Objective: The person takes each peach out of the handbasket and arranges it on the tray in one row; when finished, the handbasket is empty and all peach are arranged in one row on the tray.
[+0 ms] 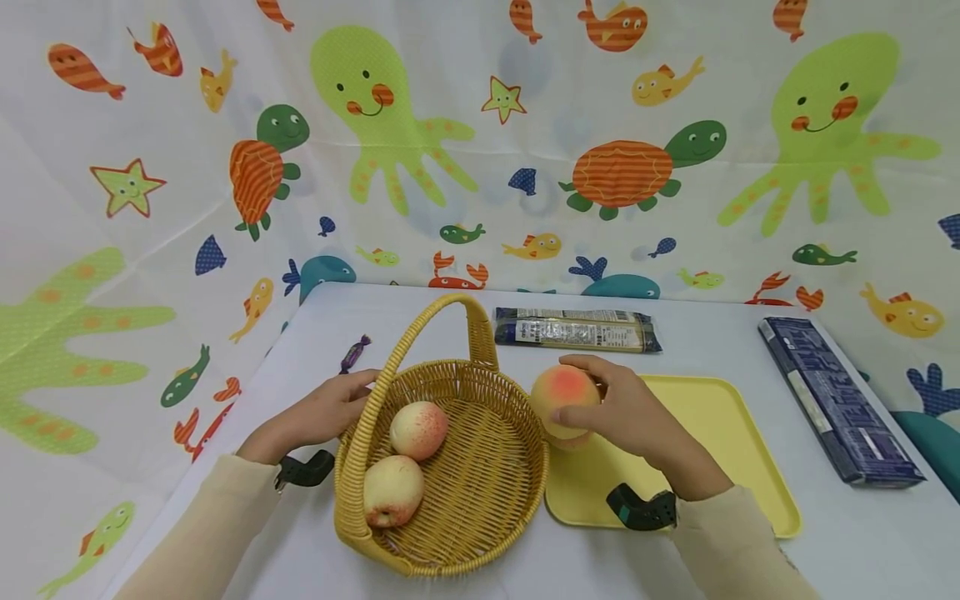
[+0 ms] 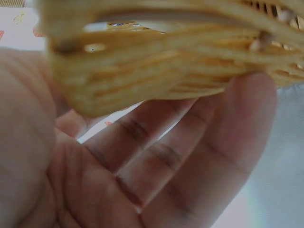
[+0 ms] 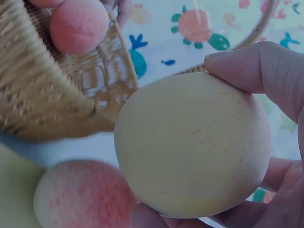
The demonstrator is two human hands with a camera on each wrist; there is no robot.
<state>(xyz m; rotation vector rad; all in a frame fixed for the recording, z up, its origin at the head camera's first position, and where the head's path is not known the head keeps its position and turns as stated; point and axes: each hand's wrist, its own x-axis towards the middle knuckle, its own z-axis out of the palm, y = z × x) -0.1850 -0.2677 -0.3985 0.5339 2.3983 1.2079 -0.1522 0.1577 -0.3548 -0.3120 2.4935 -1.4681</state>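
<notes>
My right hand [image 1: 626, 412] grips a pale peach [image 3: 192, 147] with a pink blush, thumb on one side and fingers on the other. It holds the peach over the left part of a yellow tray [image 1: 720, 467], beside the basket's right rim. Another peach [image 3: 85, 197] lies on the tray below, mostly covered in the head view. My left hand [image 1: 330, 408] holds the left side of the wicker basket [image 1: 480, 467], its fingers [image 2: 209, 147] against the woven wall. Inside the basket, at the left, lie two peaches, one farther back [image 1: 418, 430] and one nearer [image 1: 393, 492].
A wrapped candy [image 1: 355, 354] lies behind my left hand. Behind the basket is a flat dark packet [image 1: 577, 330], and a long blue box [image 1: 840, 400] lies at the right. The basket's tall arched handle [image 1: 397, 358] rises on its left side. A patterned curtain hangs behind the table.
</notes>
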